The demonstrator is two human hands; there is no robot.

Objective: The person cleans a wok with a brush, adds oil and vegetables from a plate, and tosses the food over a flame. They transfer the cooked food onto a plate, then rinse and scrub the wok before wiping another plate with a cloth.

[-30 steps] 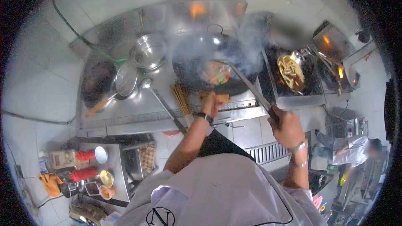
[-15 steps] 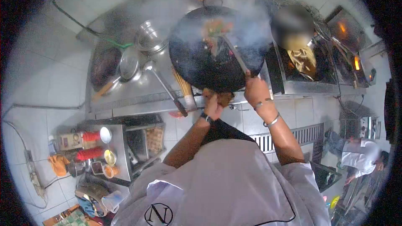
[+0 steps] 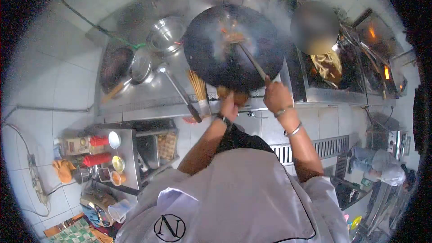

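- Your wok (image 3: 202,51) is black inside, and the food (image 3: 233,36) in it shows orange-red and brown pieces.
- The shaft of your utensil (image 3: 251,59) is dull grey-brown; the pad (image 3: 241,98) at the wok's near edge is brown.
- Your shirt (image 3: 252,193) is pale grey, with a black letter N (image 3: 169,228) in a black ring and one thin black curved line (image 3: 310,226).
- Your left wristband (image 3: 223,119) is black, your right bracelets (image 3: 294,129) are silver.
- The sticks (image 3: 197,83) are straw-yellow, the strainer handle (image 3: 117,91) is orange-brown.
- Two bottles (image 3: 96,159) are red, the side cloth (image 3: 64,170) is orange.
- The mat (image 3: 78,234) is checked in green and white.
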